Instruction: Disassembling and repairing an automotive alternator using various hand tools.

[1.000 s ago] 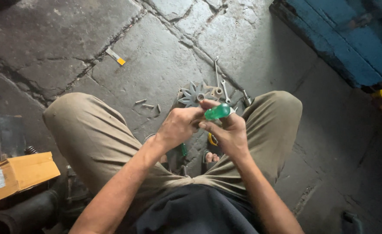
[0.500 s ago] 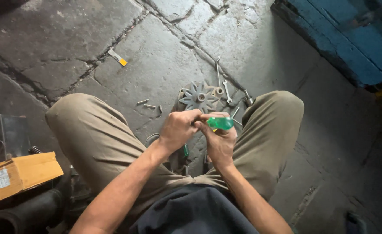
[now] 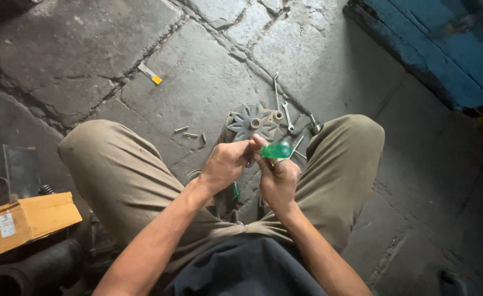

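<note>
View: looking straight down at a person squatting on a stone floor (image 3: 197,71), knees spread wide in khaki trousers (image 3: 115,181).
Right hand: the right hand (image 3: 279,176) sits between the knees, its fingers closed around a green translucent screwdriver handle (image 3: 277,149); the handle lies nearly level and sticks out to the right above the fist.
Left hand: the left hand (image 3: 226,164) is just beside the right hand, touching it at the fingertips; its fingers are curled in, but whether they pinch anything cannot be told.
Screwdriver shaft: hidden behind the hands.
Metal part: a grey round casting with star-shaped fins (image 3: 251,123) lies on the floor just beyond the hands, between the knees.
Wrenches: two slim metal spanners (image 3: 283,107) lie just right of the finned part, pointing away from the person.
Bolts: three short bolts (image 3: 189,132) lie scattered on the floor left of the finned part.
Second green piece: a small green object (image 3: 235,189) shows below the left hand, partly hidden.
Far floor: a small stick with a yellow end (image 3: 150,73) lies well away, far left.
Left edge: a cardboard box (image 3: 25,221) rests near the left knee, with a dark pipe (image 3: 30,271) below it.
Far right: a blue painted wooden structure (image 3: 444,44) fills the corner.
</note>
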